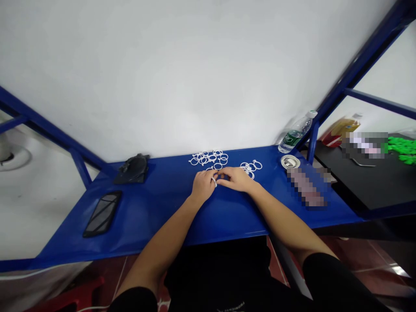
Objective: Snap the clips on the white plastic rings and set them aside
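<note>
My left hand and my right hand meet at the middle of the blue table, fingers curled together over a white plastic ring. Both hands pinch this ring between them. Just beyond my fingers lies a loose pile of several white rings. A smaller cluster of white rings lies to the right of my right hand.
A black phone lies at the left. A dark folded object sits at the back left. A plastic water bottle and a small metal dish stand at the back right. A black table with green parts adjoins on the right.
</note>
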Available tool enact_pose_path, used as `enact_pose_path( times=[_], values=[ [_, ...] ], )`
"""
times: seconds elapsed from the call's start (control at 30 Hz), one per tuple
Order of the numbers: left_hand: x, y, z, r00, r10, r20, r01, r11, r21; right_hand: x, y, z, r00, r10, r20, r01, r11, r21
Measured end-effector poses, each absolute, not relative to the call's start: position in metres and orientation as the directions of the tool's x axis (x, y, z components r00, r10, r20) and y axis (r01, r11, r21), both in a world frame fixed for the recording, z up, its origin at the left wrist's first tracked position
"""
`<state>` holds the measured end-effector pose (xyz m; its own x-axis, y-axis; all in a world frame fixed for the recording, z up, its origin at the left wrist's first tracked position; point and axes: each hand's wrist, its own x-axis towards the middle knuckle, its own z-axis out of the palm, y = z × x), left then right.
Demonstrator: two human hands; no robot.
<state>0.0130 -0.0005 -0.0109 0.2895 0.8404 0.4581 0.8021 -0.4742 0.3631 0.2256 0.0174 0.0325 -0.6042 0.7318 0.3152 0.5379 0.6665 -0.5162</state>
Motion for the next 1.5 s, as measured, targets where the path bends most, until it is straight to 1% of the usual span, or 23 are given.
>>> enact_pose_path(
  times=[0.13,0.23,0.37,0.5,0.67,0.77,0.87,0.97,1.07,1.13,1.23,1.3,1.5],
  values=[
    [0.014,-0.002,-0.016,0.359,0.812,0.461,0.758,-0.541,0.363,0.223,0.018,0.027,-0.623,0.717,0.312,0.51,0.676,-0.533],
    [0.015,-0.004,-0.016,0.399,0.754,0.522,0.692,-0.621,0.368,0.223,0.019,0.024,-0.594,0.725,0.349,0.539,0.681,-0.495],
    [0.019,-0.007,-0.016,0.433,0.701,0.567,0.625,-0.686,0.372,0.221,0.018,0.024,-0.614,0.704,0.356,0.535,0.703,-0.468],
    [0.019,-0.005,-0.017,0.417,0.719,0.556,0.644,-0.665,0.377,0.221,0.017,0.027,-0.6,0.688,0.408,0.514,0.723,-0.462],
    [0.016,0.0,-0.021,0.412,0.751,0.516,0.687,-0.627,0.366,0.223,0.021,0.027,-0.694,0.545,0.471,0.396,0.835,-0.382],
    [0.015,0.001,-0.024,0.398,0.768,0.502,0.695,-0.609,0.382,0.223,0.021,0.027,-0.703,0.524,0.481,0.384,0.849,-0.363],
    [0.012,0.001,-0.026,0.378,0.802,0.463,0.7,-0.575,0.423,0.222,0.019,0.028,-0.716,0.524,0.461,0.387,0.848,-0.363],
    [0.009,0.001,-0.027,0.347,0.832,0.433,0.674,-0.542,0.502,0.221,0.018,0.028,-0.721,0.534,0.442,0.388,0.839,-0.381],
    [0.009,0.001,-0.026,0.295,0.835,0.464,0.611,-0.539,0.58,0.223,0.019,0.028,-0.699,0.559,0.445,0.397,0.822,-0.409],
    [0.01,0.001,-0.026,0.265,0.817,0.513,0.563,-0.563,0.605,0.224,0.019,0.028,-0.665,0.597,0.45,0.417,0.796,-0.44],
    [0.011,0.002,-0.025,0.246,0.772,0.587,0.509,-0.618,0.599,0.226,0.018,0.029,-0.617,0.651,0.442,0.439,0.751,-0.493],
    [0.012,0.001,-0.024,0.241,0.75,0.616,0.506,-0.639,0.579,0.227,0.017,0.03,-0.614,0.659,0.434,0.436,0.742,-0.51],
    [0.012,-0.001,-0.023,0.274,0.719,0.639,0.532,-0.667,0.522,0.226,0.017,0.029,-0.627,0.646,0.435,0.441,0.755,-0.485]
  ],
)
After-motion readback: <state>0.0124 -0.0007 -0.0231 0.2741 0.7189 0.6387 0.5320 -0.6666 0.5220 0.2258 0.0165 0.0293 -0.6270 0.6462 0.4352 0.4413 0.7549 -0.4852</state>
